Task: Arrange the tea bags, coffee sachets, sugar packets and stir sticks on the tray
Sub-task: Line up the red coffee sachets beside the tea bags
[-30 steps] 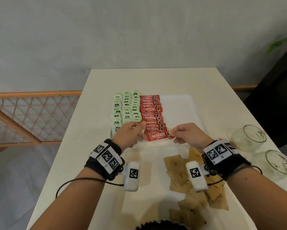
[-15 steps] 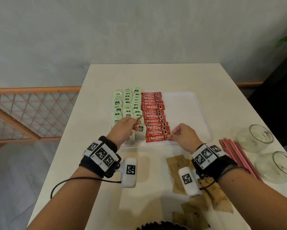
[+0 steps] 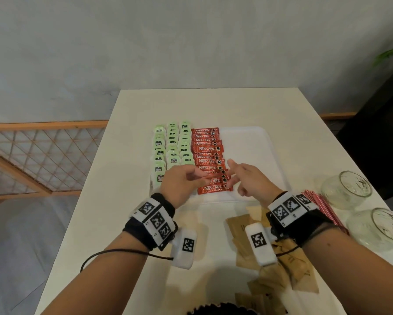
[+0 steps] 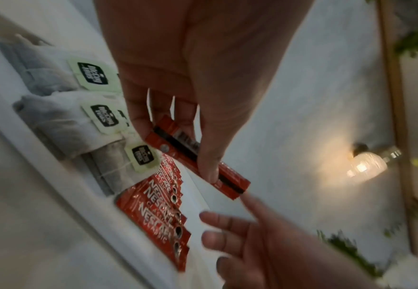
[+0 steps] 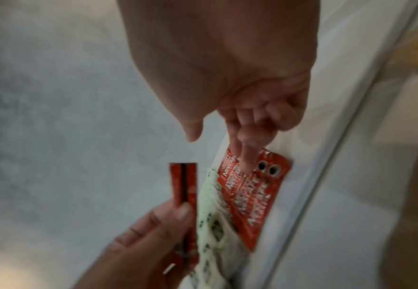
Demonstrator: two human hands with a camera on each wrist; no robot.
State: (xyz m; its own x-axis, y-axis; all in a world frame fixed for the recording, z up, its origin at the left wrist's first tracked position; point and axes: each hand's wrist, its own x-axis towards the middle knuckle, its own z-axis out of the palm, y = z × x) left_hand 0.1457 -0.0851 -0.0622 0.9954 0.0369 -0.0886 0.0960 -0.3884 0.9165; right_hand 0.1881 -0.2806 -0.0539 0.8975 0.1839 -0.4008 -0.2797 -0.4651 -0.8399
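Left wrist view shows the left hand (image 4: 203, 82) pinching one red coffee sachet (image 4: 198, 156) between thumb and fingers, above the white tray (image 3: 247, 142). The right hand (image 3: 250, 180) has its fingers apart and loose, one fingertip on the tray's "NESCAFE CLASSIC" row (image 3: 209, 160). Left of this row lie "McCoy" tea bags (image 3: 172, 146).

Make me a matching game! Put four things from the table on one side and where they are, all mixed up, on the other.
Things:
1. tea bags
2. sugar packets
3. stir sticks
4. jars

Places:
A. table's right edge
B. left columns on the tray
C. off the tray, under the right wrist
D. between the right wrist and the jars

Pairs: 1-B, 2-C, 3-D, 4-A
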